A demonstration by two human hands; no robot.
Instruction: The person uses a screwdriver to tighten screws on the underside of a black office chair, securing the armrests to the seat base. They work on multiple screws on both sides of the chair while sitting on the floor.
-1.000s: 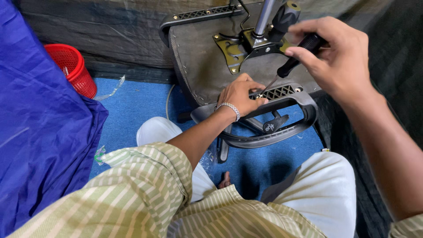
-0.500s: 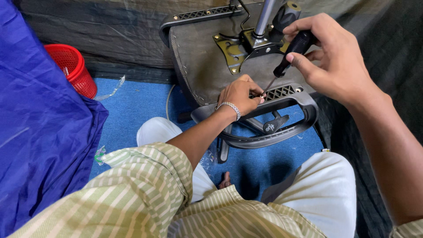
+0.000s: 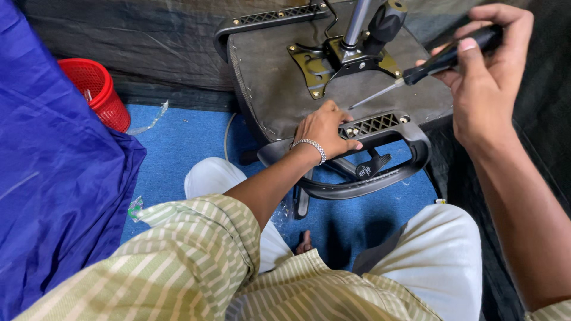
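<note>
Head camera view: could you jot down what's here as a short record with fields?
Left hand: left hand rests on the black armrest bracket of an upturned office chair seat
Right hand: right hand grips a screwdriver, tip raised off the seat
Seat hardware: brass-coloured mounting plate with gas-lift column
Nearby: red basket, blue sheet, blue floor mat

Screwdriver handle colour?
Black, with a bare metal shaft; the screwdriver is in the right hand, head view.
</note>
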